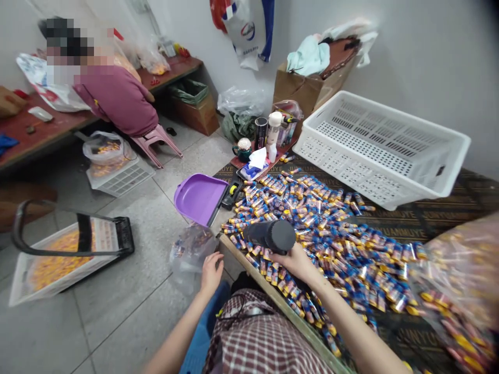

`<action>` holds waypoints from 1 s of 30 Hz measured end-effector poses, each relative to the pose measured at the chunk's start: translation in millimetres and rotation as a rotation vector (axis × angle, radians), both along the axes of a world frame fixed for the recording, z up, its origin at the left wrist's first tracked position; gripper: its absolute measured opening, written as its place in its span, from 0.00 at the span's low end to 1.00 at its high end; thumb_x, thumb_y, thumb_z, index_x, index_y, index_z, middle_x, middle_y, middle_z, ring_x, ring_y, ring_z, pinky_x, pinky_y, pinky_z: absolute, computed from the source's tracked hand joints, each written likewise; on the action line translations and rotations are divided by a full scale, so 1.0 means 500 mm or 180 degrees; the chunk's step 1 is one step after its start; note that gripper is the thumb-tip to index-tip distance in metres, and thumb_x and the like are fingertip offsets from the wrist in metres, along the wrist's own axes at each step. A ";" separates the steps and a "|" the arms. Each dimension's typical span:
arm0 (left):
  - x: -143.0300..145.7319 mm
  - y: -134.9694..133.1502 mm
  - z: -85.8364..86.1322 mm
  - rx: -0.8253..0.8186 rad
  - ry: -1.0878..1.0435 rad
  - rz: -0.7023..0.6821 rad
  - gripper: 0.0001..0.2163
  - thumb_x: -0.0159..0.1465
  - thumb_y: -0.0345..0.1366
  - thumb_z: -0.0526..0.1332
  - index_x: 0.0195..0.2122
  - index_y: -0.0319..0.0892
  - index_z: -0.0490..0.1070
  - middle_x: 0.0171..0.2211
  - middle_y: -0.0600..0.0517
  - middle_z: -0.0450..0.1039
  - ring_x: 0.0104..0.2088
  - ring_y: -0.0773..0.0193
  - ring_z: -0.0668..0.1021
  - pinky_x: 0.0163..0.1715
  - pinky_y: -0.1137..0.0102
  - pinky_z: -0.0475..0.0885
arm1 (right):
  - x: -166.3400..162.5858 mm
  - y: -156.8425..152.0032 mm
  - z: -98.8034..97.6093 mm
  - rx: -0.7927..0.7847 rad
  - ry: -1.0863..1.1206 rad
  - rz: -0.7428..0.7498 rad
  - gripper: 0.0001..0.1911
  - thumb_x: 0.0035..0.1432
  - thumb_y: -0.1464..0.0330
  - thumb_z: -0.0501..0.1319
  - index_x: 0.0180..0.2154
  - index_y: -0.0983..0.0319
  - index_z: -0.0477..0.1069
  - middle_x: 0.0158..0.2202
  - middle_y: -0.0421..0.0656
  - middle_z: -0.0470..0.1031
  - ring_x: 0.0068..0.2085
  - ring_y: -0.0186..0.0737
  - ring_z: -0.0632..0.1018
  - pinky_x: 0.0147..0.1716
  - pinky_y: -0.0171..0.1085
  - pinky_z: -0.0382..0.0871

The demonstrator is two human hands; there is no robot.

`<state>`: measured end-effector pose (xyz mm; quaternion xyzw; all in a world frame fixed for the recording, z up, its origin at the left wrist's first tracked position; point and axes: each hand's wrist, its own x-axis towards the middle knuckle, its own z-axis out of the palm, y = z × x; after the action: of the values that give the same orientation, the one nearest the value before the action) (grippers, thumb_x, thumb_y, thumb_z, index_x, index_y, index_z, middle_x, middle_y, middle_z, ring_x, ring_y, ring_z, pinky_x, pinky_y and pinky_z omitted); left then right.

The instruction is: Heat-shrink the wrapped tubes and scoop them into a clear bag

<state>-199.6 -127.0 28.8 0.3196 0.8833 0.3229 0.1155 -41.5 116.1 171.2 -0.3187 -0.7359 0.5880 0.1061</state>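
My right hand (pixel 293 261) is closed around the lower side of a dark grey tumbler (pixel 268 235), which lies tilted over the table's near edge with its round end toward me. Beneath and beyond it spreads a heap of small blue-and-yellow wrapped tubes (pixel 312 218). Off the table edge, my left hand (pixel 212 271) hangs with its fingers loosely bent and apart, nothing seen in them. Close beside it is a clear plastic bag (pixel 191 252) with some small pieces inside.
A white crate (pixel 385 150) stands at the table's back right. A purple dustpan (pixel 200 200) is left of the table. A full plastic bag (pixel 463 270) sits at right. A basket of yellow-orange pieces (pixel 64 254) rests on the floor. A person (pixel 120 98) sits at another table.
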 end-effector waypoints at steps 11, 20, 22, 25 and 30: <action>0.209 0.062 -0.009 0.0195 -0.0124 -0.0737 0.12 0.57 0.41 0.54 0.35 0.41 0.74 0.38 0.45 0.76 0.42 0.54 0.76 0.45 0.55 0.71 | 0.439 0.008 0.049 0.0330 -0.0252 -0.1471 0.16 0.40 0.63 0.65 0.33 0.64 0.74 0.35 0.45 0.77 0.38 0.46 0.75 0.42 0.44 0.68; 0.401 0.115 0.011 -0.0082 -0.0032 -0.1638 0.13 0.57 0.39 0.53 0.37 0.43 0.74 0.42 0.46 0.75 0.46 0.53 0.75 0.47 0.55 0.70 | 0.793 0.032 0.035 -0.0371 -0.0109 -0.3192 0.19 0.36 0.59 0.68 0.30 0.64 0.71 0.19 0.41 0.73 0.18 0.40 0.71 0.19 0.38 0.66; 0.429 0.135 0.021 -0.0239 0.0108 -0.1930 0.13 0.57 0.37 0.53 0.39 0.44 0.74 0.44 0.46 0.74 0.47 0.53 0.75 0.48 0.55 0.70 | 0.832 0.055 0.021 -0.0380 0.0060 -0.3446 0.20 0.34 0.58 0.69 0.28 0.65 0.71 0.18 0.41 0.72 0.18 0.40 0.72 0.18 0.38 0.66; 0.465 0.183 0.036 -0.0448 0.0424 -0.2370 0.14 0.57 0.35 0.54 0.43 0.44 0.73 0.48 0.44 0.72 0.49 0.52 0.73 0.49 0.55 0.69 | 0.859 0.113 -0.002 -0.0302 0.0286 -0.3686 0.21 0.32 0.58 0.69 0.27 0.66 0.71 0.18 0.41 0.72 0.18 0.40 0.72 0.19 0.39 0.67; 0.539 0.281 0.053 -0.0644 0.0976 -0.3194 0.25 0.55 0.34 0.59 0.55 0.49 0.62 0.60 0.44 0.58 0.59 0.50 0.63 0.53 0.54 0.64 | 0.855 0.243 -0.035 -0.0063 0.0316 -0.3808 0.24 0.30 0.57 0.69 0.28 0.67 0.72 0.19 0.42 0.73 0.21 0.42 0.73 0.22 0.39 0.67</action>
<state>70.0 13.6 55.3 0.7334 0.6555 0.0908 0.1555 385.9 237.8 153.7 -0.6507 -0.4174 0.4472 0.4500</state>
